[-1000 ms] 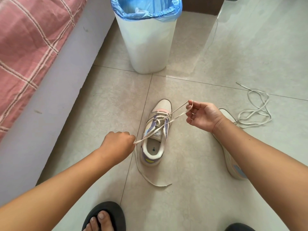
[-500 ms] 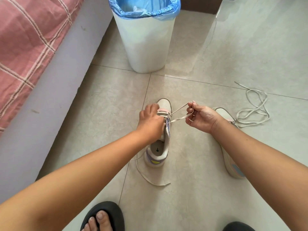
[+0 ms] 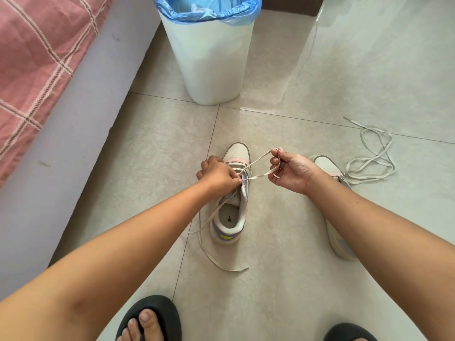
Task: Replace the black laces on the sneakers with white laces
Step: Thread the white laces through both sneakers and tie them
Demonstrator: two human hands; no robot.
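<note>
Our right hand (image 3: 294,172) pinches a loop of lace (image 3: 259,160), holding it up to the right of the shoe (image 3: 232,200). Our left hand (image 3: 219,174) pinches lace at the eyelets, directly on the tongue, so it is nearer. The shoe's long axis points away from us. A spare lace (image 3: 371,158) lies far right.

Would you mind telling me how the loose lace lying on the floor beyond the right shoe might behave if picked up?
The loose lace would probably hang limp, since it lies in slack loops. It looks thin and flat, so likely very light. Its overlapping loops might snag or knot.
</note>
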